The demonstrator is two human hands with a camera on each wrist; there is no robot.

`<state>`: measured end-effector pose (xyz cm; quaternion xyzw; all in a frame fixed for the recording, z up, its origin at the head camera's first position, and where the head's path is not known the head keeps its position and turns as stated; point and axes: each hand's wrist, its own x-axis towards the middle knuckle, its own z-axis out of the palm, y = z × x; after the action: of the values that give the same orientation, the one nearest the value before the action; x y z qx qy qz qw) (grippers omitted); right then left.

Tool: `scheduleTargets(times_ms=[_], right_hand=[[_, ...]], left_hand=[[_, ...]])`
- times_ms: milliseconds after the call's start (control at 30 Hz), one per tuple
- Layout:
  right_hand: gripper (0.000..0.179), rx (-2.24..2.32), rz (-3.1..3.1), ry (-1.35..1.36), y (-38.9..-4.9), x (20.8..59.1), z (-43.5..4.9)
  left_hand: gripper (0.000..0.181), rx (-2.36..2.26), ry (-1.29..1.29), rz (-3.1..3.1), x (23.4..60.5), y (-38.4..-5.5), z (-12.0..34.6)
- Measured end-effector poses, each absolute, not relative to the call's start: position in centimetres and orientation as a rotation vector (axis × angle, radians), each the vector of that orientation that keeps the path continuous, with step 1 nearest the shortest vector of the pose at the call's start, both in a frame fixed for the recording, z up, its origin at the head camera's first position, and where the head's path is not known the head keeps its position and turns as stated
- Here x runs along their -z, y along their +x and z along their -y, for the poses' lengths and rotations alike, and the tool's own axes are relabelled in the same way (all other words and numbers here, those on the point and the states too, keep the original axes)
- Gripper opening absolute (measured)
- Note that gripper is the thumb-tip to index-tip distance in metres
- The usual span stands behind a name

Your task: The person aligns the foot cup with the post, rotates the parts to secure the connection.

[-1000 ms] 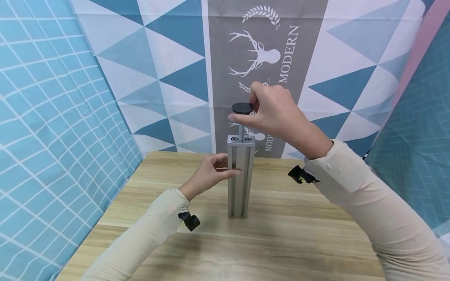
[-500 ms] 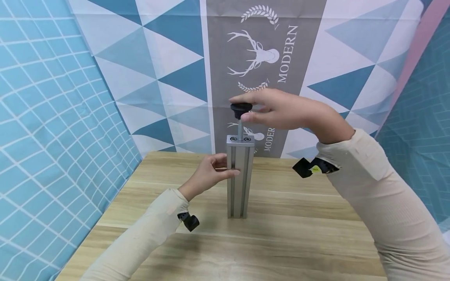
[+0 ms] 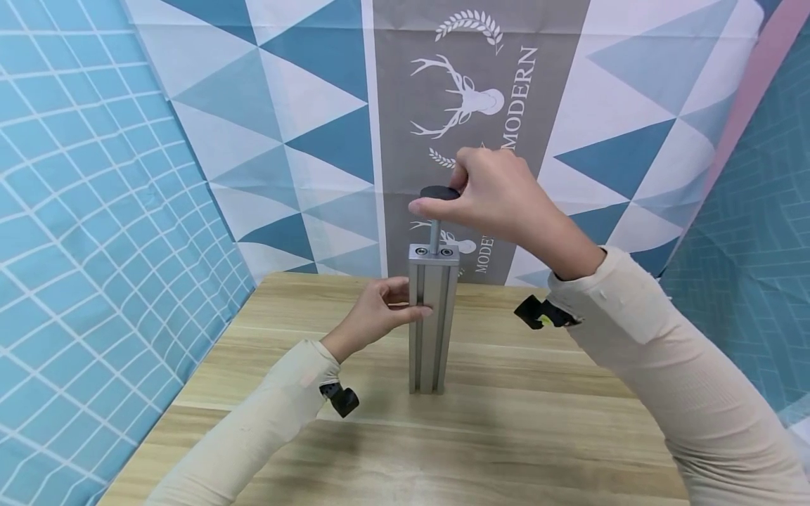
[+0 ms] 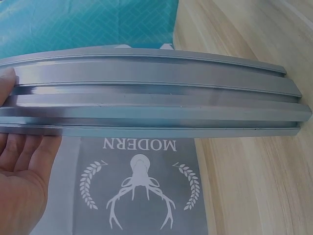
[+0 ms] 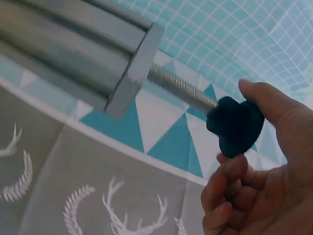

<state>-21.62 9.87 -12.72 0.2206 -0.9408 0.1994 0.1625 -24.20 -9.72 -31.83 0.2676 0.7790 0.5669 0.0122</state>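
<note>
An aluminium extrusion profile [image 3: 433,351] stands upright on the wooden table, its long grooves plain in the left wrist view. My left hand [image 3: 372,314] grips it around the upper half, thumb across the near face. An end plate [image 3: 434,258] with two recessed screws caps its top. Out of that plate rises the threaded stem [image 5: 178,87] of a levelling foot, whose black lobed head [image 5: 237,125] ends in a flat disc. My right hand [image 3: 496,193] pinches this head at its edge, thumb on the near side and curled fingers opposite. Bare thread shows between plate and head.
The wooden table [image 3: 538,422] ends just behind the profile. A patterned cloth [image 3: 304,126] with triangles and deer heads hangs at the back. Blue checked cloth [image 3: 95,211] covers the left side, and another blue cloth [image 3: 740,281] hangs on the right.
The right hand stretches its fingers over the black head half a second ago, then turns back to a pinch like the one before. The left hand and profile keep their place.
</note>
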Motion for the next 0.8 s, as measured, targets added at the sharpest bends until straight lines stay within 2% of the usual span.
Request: scheduleTargets(times_ms=[300, 367, 467, 633, 700, 800], right_hand=[[0.059, -0.499, 2.669, 0.563, -21.3, 13.1, -9.4], [0.064, -0.505, 2.722, 0.623, -21.4, 12.9, -9.8], [0.068, -0.543, 2.802, 0.851, -21.8, 12.5, -10.8], [0.049, -0.613, 2.783, 1.274, -22.6, 11.9, -12.0], [0.043, -0.6, 2.746, 1.275, -22.7, 11.8, -12.0], [0.037, -0.576, 2.719, 1.127, -22.5, 11.7, -11.3]], left_hand=[[0.03, -1.757, 0.851, -2.431, 31.8, -24.2, 9.8], [0.029, -1.762, 0.851, -2.43, 31.9, -24.2, 9.8], [0.031, -1.762, 0.851, -2.434, 31.8, -24.2, 9.7], [0.032, -1.741, 0.831, -2.459, 31.8, -24.2, 9.7], [0.033, -1.742, 0.826, -2.455, 31.8, -24.2, 9.8], [0.034, -1.753, 0.84, -2.436, 31.8, -24.2, 9.7]])
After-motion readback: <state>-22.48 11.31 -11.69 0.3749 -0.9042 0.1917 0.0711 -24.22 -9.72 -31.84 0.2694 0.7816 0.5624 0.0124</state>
